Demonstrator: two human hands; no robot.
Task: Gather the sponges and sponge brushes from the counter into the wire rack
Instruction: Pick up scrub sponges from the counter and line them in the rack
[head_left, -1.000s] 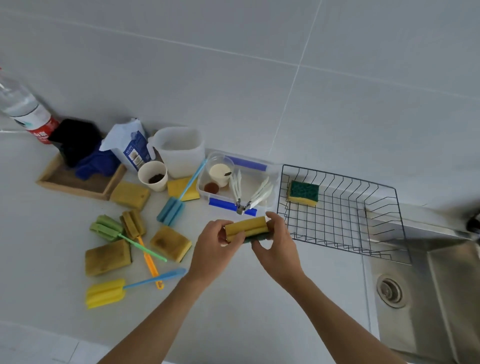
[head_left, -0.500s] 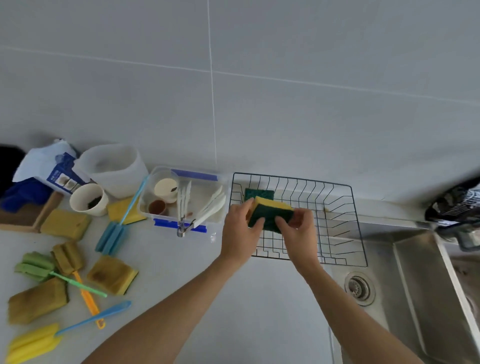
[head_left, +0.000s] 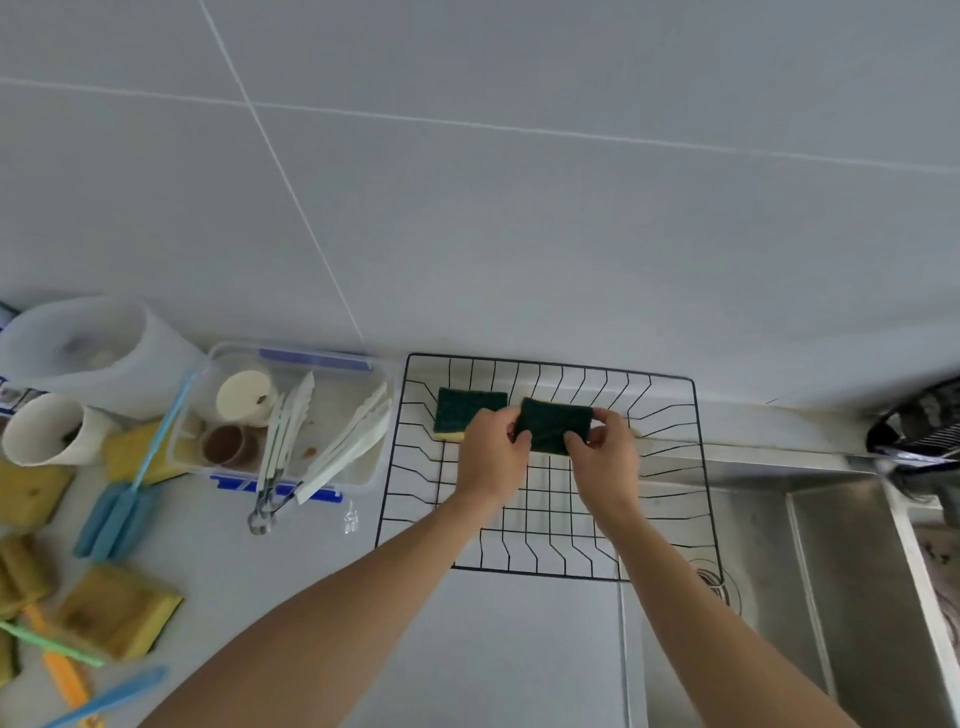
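Note:
Both hands hold a green-topped yellow sponge (head_left: 554, 425) inside the black wire rack (head_left: 698, 467), green side up. My left hand (head_left: 491, 452) pinches its left end and my right hand (head_left: 605, 452) pinches its right end. A second green-and-yellow sponge (head_left: 465, 410) lies in the rack's back left corner, just left of the held one. On the counter at the left lie several worn yellow sponges, one (head_left: 117, 610) near the front, and sponge brushes, among them a blue one (head_left: 130, 499).
A clear plastic box (head_left: 332, 358) with cups and white tongs stands left of the rack. A white jug (head_left: 88, 348) and a paper cup (head_left: 47, 428) sit further left. A steel sink (head_left: 841, 571) lies right of the rack, a tiled wall behind.
Both hands carried the sponge from above the counter into the rack and turned it green side up, lowering it beside the first sponge. The view has shifted right.

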